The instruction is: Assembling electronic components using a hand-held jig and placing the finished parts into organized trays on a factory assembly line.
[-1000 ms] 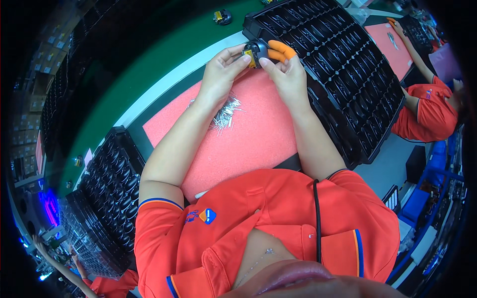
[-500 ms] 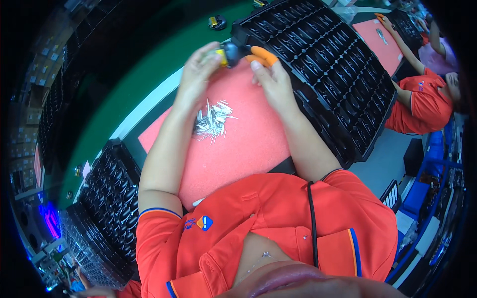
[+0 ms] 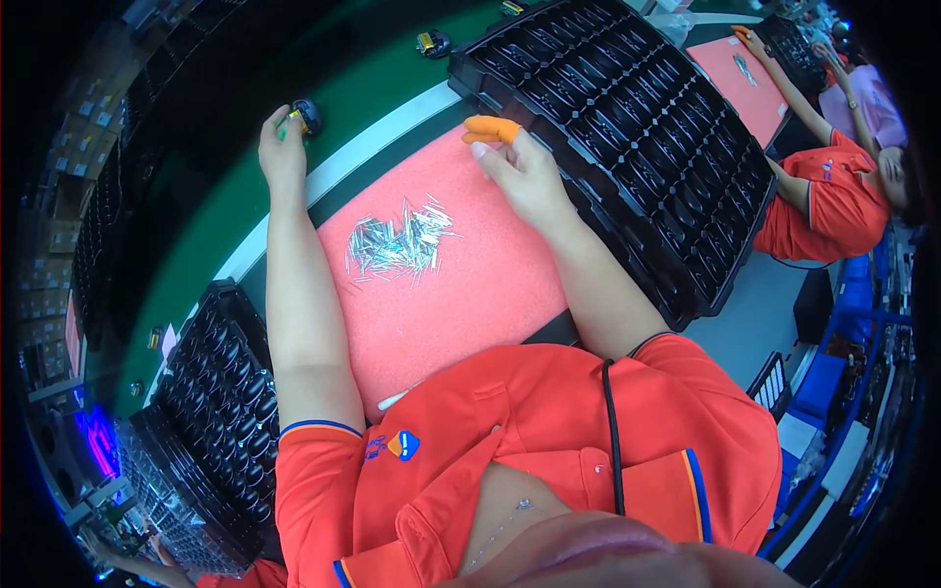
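Note:
My left hand (image 3: 282, 155) reaches over the green surface at the left, its fingers closed on a small rounded black part with a yellow block (image 3: 306, 116). Above the far right of the pink mat (image 3: 470, 284), my right hand (image 3: 524, 181) has orange finger covers (image 3: 493, 127) on its fingers. Those fingers curl close to the thumb, and anything between them is too small or hidden to make out. A loose heap of thin silvery pins (image 3: 397, 243) lies on the mat between my forearms.
A large black compartment tray (image 3: 627, 137) stands right of the mat; another black tray (image 3: 221, 363) is at the left. Similar black-and-yellow parts (image 3: 431, 43) sit on the green belt-like surface (image 3: 230, 176). A white swab-like stick (image 3: 397, 398) lies near me. A co-worker (image 3: 823, 206) sits at the right.
My left hand has moved left, from beside my right hand to over the green surface, carrying the black-and-yellow part. My right hand has shifted slightly left and nearer me, apart from that part.

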Demonstrator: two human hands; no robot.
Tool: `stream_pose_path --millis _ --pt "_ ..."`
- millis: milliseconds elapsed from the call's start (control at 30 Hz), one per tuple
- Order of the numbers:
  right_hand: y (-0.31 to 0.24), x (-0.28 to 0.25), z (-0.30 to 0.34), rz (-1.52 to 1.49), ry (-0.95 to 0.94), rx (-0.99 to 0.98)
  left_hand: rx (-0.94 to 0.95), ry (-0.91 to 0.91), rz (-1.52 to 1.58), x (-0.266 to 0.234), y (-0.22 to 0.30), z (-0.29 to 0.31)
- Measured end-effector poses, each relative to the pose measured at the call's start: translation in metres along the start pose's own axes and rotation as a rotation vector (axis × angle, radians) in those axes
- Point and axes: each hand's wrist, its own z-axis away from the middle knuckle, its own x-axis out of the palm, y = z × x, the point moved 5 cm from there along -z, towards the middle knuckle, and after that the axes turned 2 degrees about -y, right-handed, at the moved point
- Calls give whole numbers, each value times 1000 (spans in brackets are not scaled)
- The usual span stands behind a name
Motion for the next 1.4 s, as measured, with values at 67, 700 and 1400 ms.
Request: stream_pose_path --millis 67,700,1400 --pt "-2 -2 0 38 11 8 1 -26 -53 5 4 2" --pt "-2 6 2 49 -8 -75 69 -50 -181 10 2 2" --pt "1 -1 4 112 175 -315 264 101 -139 6 25 9"
